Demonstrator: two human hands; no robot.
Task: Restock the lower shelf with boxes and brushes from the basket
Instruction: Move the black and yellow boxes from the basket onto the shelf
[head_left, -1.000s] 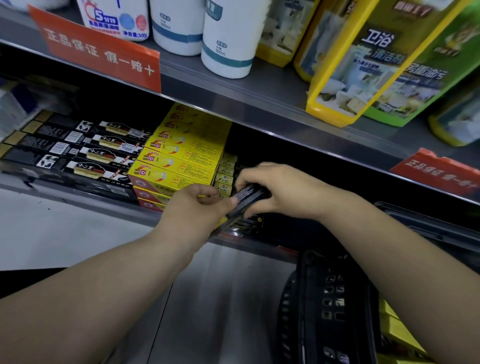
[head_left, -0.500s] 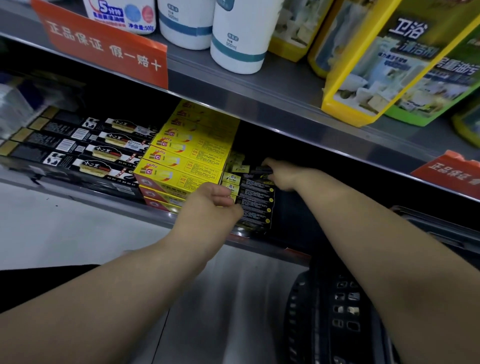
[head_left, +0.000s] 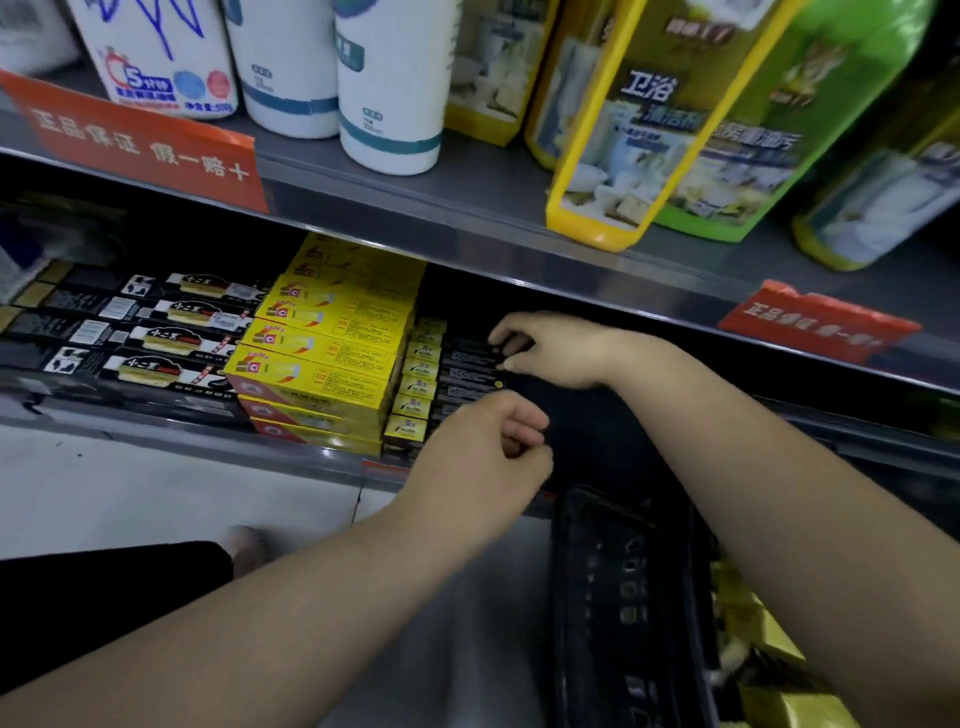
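I have both hands at the lower shelf (head_left: 156, 421). My right hand (head_left: 558, 351) reaches into the dark gap on the right of the stock, its grip narrow, fingertips pinching the right end of the small black boxes (head_left: 470, 374) stacked there. I count six yellow end labels on that stack, though blur makes the exact number uncertain. My left hand (head_left: 488, 441) hovers just in front of the same stack with fingers curled inward; I can't see anything held in it. Just left of the black stack sit the yellow boxes (head_left: 322, 358), at least six visible across the top in a stepped row, with two more red-edged ones beneath at the front. Further left lie four long black cartons (head_left: 150, 332) side by side. The black basket (head_left: 613, 597) stands on the floor below my right forearm, with yellow packets (head_left: 769, 649) showing inside; their number I cannot tell.
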